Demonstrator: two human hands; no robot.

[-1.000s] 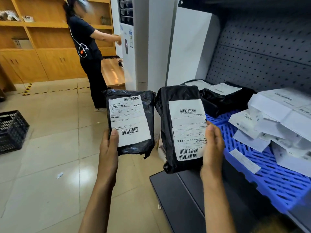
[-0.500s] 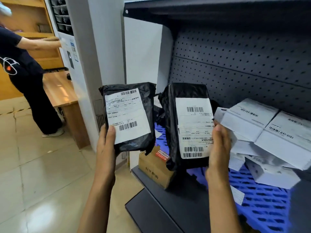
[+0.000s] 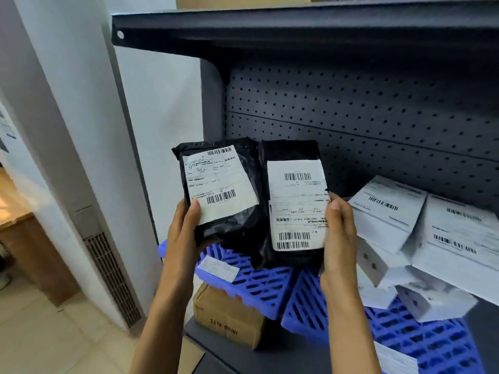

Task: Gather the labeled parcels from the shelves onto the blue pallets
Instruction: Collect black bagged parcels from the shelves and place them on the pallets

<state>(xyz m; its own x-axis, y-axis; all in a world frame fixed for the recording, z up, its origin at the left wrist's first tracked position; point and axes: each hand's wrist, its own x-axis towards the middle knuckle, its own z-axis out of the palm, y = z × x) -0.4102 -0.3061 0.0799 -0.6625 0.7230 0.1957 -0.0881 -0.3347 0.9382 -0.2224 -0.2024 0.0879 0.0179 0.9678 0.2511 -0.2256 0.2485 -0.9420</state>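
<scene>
Black parcels point(image 3: 291, 201), barcoded white labels, one gripped per hand point(image 3: 183, 233), above blue pallets point(image 3: 256, 284).

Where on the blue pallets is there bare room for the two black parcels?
Bare grid shows on the left pallet, between the loose label and the right hand, and on the right pallet in front of the white boxes. The right side is crowded with those boxes.

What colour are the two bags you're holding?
Black, with white labels: left parcel, right parcel. Head view.
</scene>
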